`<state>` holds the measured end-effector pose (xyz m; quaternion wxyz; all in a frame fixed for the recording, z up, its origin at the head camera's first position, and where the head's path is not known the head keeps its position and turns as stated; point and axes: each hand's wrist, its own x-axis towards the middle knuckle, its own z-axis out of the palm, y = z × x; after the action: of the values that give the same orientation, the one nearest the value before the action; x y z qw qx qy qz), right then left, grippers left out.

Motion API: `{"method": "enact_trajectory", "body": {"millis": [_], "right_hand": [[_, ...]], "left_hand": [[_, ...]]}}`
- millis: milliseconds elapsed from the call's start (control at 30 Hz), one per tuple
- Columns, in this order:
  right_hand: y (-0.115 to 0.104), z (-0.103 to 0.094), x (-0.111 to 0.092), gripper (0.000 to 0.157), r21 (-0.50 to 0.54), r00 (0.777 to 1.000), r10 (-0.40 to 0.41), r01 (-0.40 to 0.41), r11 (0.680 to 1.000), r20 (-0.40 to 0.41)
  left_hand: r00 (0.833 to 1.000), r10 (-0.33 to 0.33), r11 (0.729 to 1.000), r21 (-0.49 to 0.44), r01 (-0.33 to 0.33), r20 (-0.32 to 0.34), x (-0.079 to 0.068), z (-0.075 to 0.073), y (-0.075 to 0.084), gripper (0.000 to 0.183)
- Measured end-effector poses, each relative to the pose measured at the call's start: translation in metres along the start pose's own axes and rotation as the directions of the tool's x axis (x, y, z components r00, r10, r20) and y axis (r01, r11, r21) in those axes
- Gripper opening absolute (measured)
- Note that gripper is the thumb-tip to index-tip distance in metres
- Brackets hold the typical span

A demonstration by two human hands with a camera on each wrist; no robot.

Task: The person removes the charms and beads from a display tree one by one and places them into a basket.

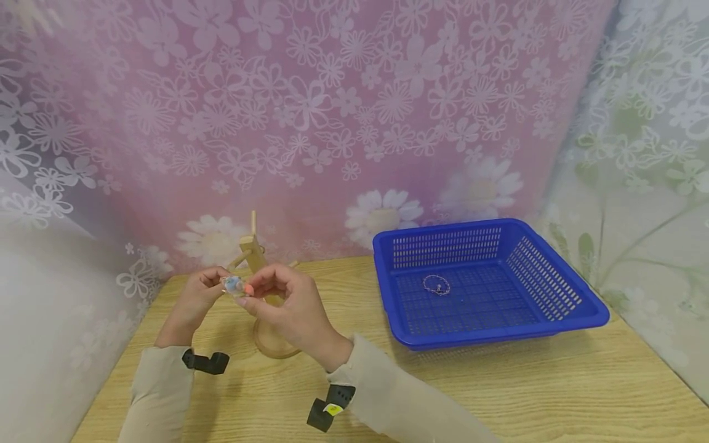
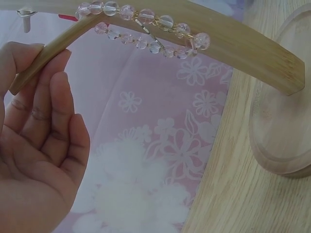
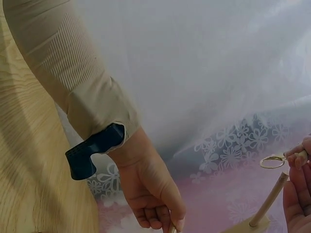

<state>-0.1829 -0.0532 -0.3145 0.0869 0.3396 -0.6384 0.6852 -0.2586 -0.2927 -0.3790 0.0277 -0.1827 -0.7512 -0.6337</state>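
Observation:
My left hand (image 1: pixel 194 304) pinches the end of a slanted wooden peg (image 2: pixel 58 48) between thumb and fingers. That peg belongs to a wooden jewelry stand (image 1: pixel 256 258) with a round base (image 1: pixel 275 341). A bracelet of pink and clear beads (image 2: pixel 165 20) hangs around the stand's arm in the left wrist view. In the right wrist view, the fingers of my right hand (image 3: pixel 299 194) pinch a thin gold hoop (image 3: pixel 272 162) above an upright peg (image 3: pixel 269 200). From the head view, a small blue, white and orange ornament (image 1: pixel 234 285) shows at the right hand's (image 1: pixel 293 304) fingertips; its details are blurred.
A blue plastic basket (image 1: pixel 399 329) stands to the right on the wooden table (image 1: pixel 554 394). Inside it lies a thin pinkish bracelet (image 1: pixel 436 286). Flowered curtains (image 1: pixel 354 123) close off the back and sides.

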Motion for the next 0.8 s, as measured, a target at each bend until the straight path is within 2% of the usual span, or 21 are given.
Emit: {"method": "enact_trajectory", "body": {"millis": [267, 433, 567, 800], "right_hand": [[0.004, -0.016, -0.008, 0.014, -0.009, 0.997, 0.073, -0.073, 0.997, -0.012], [0.014, -0.041, -0.015, 0.013, -0.028, 0.992, 0.104, -0.106, 0.994, -0.066], [0.022, -0.064, -0.022, 0.015, -0.057, 0.982, 0.138, -0.146, 0.988, -0.127], [0.026, -0.101, -0.030, 0.018, -0.085, 0.967, 0.172, -0.190, 0.978, -0.189]], "left_hand": [[0.990, -0.017, 0.998, 0.054, 0.025, -0.143, -0.005, 0.008, 0.000, 0.021], [0.977, -0.037, 0.995, 0.080, 0.055, -0.208, -0.007, 0.013, 0.001, 0.013], [0.964, -0.086, 0.986, 0.115, 0.118, -0.253, -0.009, 0.014, 0.001, 0.008], [0.937, -0.138, 0.970, 0.145, 0.193, -0.320, -0.013, 0.018, 0.003, 0.027]]}}
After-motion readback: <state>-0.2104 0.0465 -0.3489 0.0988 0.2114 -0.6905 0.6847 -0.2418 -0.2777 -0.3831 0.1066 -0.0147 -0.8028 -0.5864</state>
